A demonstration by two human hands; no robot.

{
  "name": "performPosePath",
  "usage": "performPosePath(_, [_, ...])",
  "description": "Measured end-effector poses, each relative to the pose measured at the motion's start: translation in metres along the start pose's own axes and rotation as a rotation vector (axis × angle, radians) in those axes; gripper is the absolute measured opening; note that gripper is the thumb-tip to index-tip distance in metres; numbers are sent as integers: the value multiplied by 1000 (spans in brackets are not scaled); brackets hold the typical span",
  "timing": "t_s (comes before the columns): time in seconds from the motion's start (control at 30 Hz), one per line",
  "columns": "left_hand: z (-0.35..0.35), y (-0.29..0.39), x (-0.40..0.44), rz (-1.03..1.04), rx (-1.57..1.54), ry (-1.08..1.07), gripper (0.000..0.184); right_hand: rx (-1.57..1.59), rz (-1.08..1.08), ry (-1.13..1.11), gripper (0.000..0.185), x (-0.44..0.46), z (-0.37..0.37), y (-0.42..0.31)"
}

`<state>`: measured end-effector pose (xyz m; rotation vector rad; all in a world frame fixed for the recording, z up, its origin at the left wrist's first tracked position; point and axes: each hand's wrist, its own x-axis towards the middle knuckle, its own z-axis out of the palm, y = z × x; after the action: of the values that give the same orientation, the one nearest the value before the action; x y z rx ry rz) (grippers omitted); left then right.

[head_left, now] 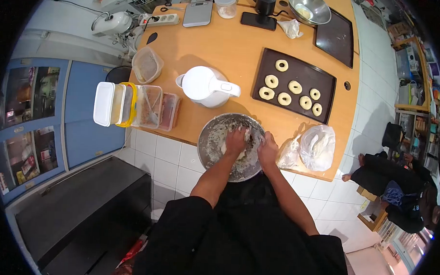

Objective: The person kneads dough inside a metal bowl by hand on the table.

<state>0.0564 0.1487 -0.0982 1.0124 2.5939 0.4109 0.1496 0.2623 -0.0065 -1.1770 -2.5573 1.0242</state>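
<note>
Round grey metal bowl (207, 154), flour-smeared: holding pale, floury dough (241, 155). Bare left hand (237, 141): reaching inside the bowl, touching the dough; how far its fingers are closing, cannot tell. Bare right hand (268, 150): gripping the bowl's right rim, closed.

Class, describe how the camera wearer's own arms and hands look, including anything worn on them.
Loose black fabric sleeves end near the elbows, leaving both forearms bare. The left hand and right hand are ungloved, and no wristwatch shows.
</note>
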Motion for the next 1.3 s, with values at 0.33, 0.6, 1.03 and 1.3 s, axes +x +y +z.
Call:
performPosePath(0.33, [-15,-6,4,5,-296,20,60,5,16,56,20,-1,-2,-2])
performPosePath(0.6, [-56,20,-57,-94,7,-213,66,-49,-1,113,19,-2,8,1])
performPosePath(1.03, [-97,19,-88,4,98,-282,54,-91,-62,93,24,2,12,0])
performPosePath(1.3, [-53,20,-61,-88,30,-305,37,-78,-52,54,23,2,12,-3])
